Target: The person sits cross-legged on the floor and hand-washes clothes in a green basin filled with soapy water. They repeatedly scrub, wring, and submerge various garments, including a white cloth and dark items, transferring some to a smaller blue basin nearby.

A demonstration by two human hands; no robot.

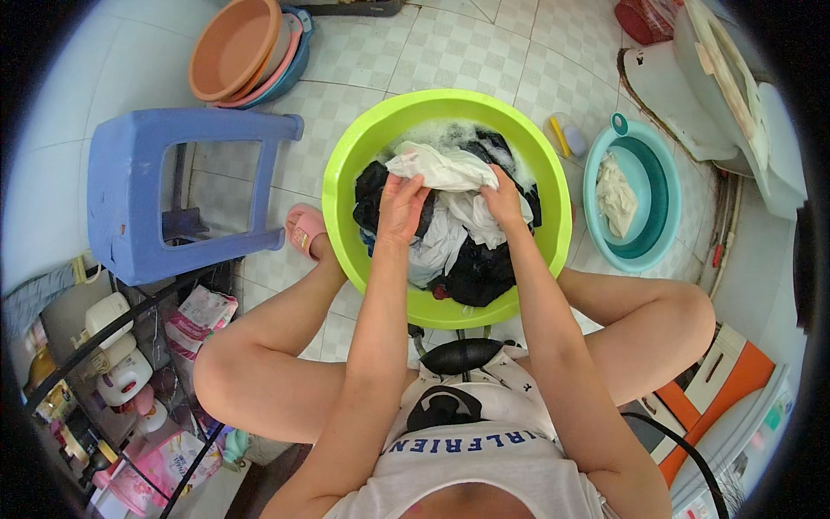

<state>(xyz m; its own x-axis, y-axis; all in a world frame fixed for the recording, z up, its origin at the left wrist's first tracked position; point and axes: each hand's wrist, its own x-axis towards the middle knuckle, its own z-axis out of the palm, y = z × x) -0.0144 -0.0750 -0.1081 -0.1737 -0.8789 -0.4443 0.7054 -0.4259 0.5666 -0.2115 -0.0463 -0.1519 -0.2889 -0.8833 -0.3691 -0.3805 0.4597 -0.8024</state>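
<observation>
A large lime-green plastic basin (343,259) stands on the floor between my knees. Wet dark garments (483,276) and pale cloth (441,243) lie in it, with soap suds (447,130) along the far side. Over this laundry a white wet cloth (447,165) is stretched between my two hands. My left hand (401,204) grips its left end with thumb and fingers. Its right end is pinched in my right hand (504,200). More white fabric hangs or lies just below my right hand; whether it is the same piece I cannot tell.
To the right sits a turquoise basin (668,220) with a cream cloth (616,194) inside. A yellow-handled brush (559,137) lies near it. On the left are a blue plastic stool (126,188), stacked basins (237,48) and a rack holding bottles (126,376). A toilet (681,97) stands at far right.
</observation>
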